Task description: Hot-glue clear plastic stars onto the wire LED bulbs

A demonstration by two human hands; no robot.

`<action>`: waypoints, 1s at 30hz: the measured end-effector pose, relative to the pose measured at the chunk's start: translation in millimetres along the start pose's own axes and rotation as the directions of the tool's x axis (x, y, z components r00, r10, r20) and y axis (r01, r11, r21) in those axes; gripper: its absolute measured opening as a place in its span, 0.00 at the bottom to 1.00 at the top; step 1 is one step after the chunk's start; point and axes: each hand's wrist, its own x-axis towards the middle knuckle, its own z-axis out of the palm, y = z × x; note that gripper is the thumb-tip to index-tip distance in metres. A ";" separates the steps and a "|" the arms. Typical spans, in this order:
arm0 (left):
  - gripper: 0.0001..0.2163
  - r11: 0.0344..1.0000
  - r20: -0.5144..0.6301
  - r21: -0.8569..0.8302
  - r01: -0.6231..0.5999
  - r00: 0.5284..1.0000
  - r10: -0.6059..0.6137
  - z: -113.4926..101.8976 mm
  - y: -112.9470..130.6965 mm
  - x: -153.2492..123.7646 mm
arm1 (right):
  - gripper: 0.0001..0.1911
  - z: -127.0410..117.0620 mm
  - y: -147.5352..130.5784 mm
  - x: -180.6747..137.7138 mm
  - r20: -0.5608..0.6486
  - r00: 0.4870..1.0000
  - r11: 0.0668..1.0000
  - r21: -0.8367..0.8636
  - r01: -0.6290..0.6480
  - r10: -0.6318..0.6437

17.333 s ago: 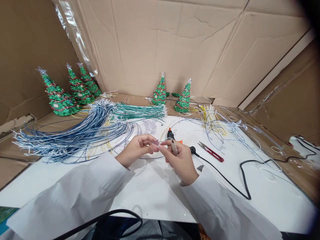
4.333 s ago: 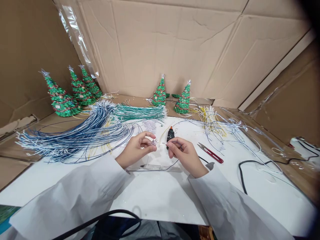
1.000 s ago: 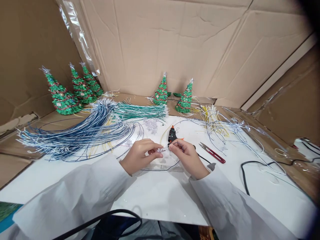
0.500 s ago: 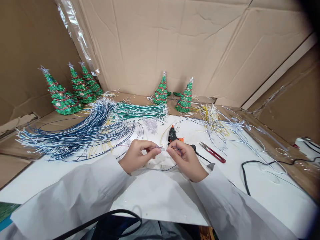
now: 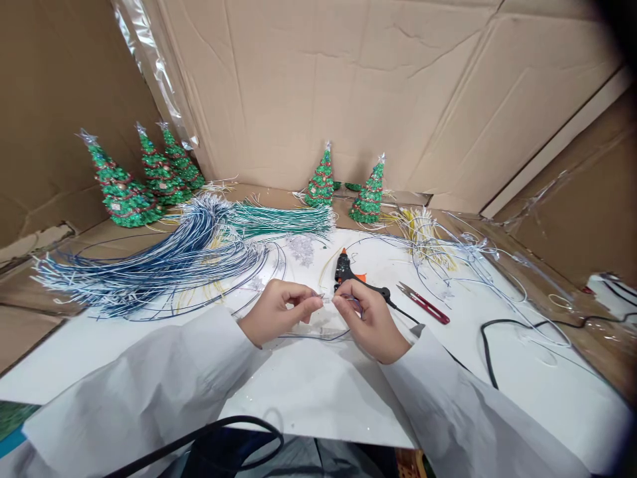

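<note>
Over the white tabletop, my left hand [image 5: 283, 309] is closed, with thumb and forefinger pinching a small clear piece [image 5: 324, 299]. My right hand [image 5: 369, 320] is pinched shut on the end of a thin dark blue wire [image 5: 323, 338], which loops below the hands. Only a narrow gap separates the two sets of fingertips. Just beyond my right hand lies a black and orange glue gun [image 5: 344, 267]. A pile of small clear plastic pieces [image 5: 300, 249] sits past my left hand. Red-handled snips [image 5: 432, 309] lie to the right.
Blue wires [image 5: 149, 272] spread across the left, beside a green wire bundle [image 5: 283, 221]. Several small Christmas trees [image 5: 367, 199] stand along the cardboard wall [image 5: 298, 86]. Yellow wires [image 5: 423, 232] and loose white wires lie at right, near a black cable [image 5: 488, 352].
My left hand has shifted slightly to the right, toward my right hand. Both hands keep their pinch, and the things on the table stay put.
</note>
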 end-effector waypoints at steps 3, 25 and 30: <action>0.19 0.995 0.008 -0.070 0.071 0.997 -0.071 1.3 -0.8 0.8 | 0.07 0.6 0.9 -0.5 -0.002 1.000 0.999 -0.030 0.030 -0.030; 0.20 0.800 0.185 -0.469 0.375 0.927 -0.326 2.5 -6.9 2.3 | 0.06 6.1 2.8 -3.7 -0.037 0.928 0.905 -0.239 0.352 -0.371; 0.20 0.718 0.234 -0.557 0.418 0.908 -0.347 3.5 -2.7 1.0 | 0.07 8.0 3.4 -5.0 -0.066 0.887 0.868 -0.254 0.427 -0.456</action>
